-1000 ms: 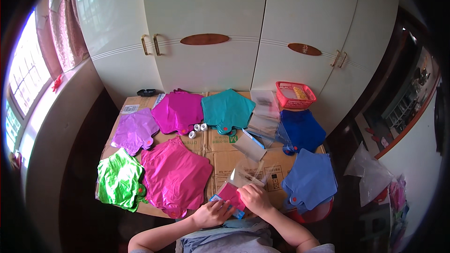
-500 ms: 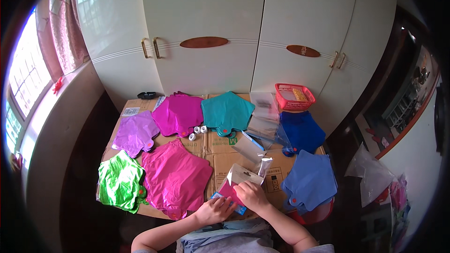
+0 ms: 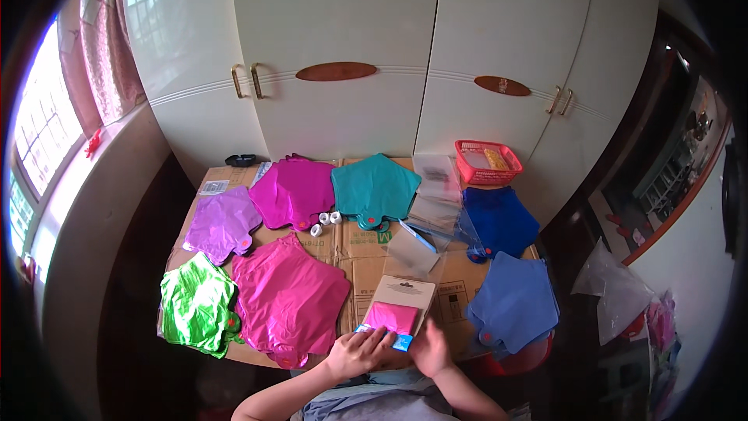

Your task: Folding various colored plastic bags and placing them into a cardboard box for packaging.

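A clear packet (image 3: pixel 407 290) with a white header and a hanging slot lies at the near middle of the table. A folded pink foil piece (image 3: pixel 391 318) and a blue strip (image 3: pixel 400 341) show at its lower part. My left hand (image 3: pixel 358 352) is closed over the packet's near left edge, fingers on the blue strip. My right hand (image 3: pixel 431 351) is just off the packet's right side, slightly blurred, its fingers apart with nothing in them. Close by on the left lies a stack of large pink foil balloons (image 3: pixel 290 296).
Flat foil stacks in green (image 3: pixel 196 302), lilac (image 3: pixel 222 222), magenta (image 3: pixel 292 191), teal (image 3: pixel 375 189), dark blue (image 3: pixel 500 221) and light blue (image 3: pixel 514 300) ring the cardboard (image 3: pixel 366 265). White rolls (image 3: pixel 326 222), clear bags (image 3: pixel 421 249) and a red basket (image 3: pixel 487 164) lie farther back.
My right hand has come off the packet's top and moved right and nearer. The packet's clear flap now lies flat over the header instead of standing up. My left hand stays on it.
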Action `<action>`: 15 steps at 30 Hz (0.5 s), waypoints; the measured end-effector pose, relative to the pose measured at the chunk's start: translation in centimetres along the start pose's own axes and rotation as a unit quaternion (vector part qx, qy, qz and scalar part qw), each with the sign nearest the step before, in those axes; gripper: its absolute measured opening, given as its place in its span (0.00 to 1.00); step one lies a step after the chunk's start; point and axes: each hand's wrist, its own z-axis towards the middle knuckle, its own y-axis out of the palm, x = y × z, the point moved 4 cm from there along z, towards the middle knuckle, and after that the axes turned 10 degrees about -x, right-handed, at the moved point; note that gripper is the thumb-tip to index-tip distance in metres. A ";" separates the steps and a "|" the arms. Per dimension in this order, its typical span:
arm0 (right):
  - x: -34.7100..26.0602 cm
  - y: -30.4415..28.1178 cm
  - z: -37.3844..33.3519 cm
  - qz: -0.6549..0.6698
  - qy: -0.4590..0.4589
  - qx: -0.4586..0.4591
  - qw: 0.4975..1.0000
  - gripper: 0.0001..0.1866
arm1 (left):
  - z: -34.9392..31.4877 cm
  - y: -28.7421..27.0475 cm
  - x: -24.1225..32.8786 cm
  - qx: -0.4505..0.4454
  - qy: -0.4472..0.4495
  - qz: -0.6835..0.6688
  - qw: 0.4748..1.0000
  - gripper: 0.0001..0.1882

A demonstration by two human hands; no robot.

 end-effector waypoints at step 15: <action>2.0 1.0 -0.5 -0.086 0.016 0.057 0.995 0.15 | 1.9 -1.7 -0.7 -0.035 -0.036 -0.023 0.998 0.24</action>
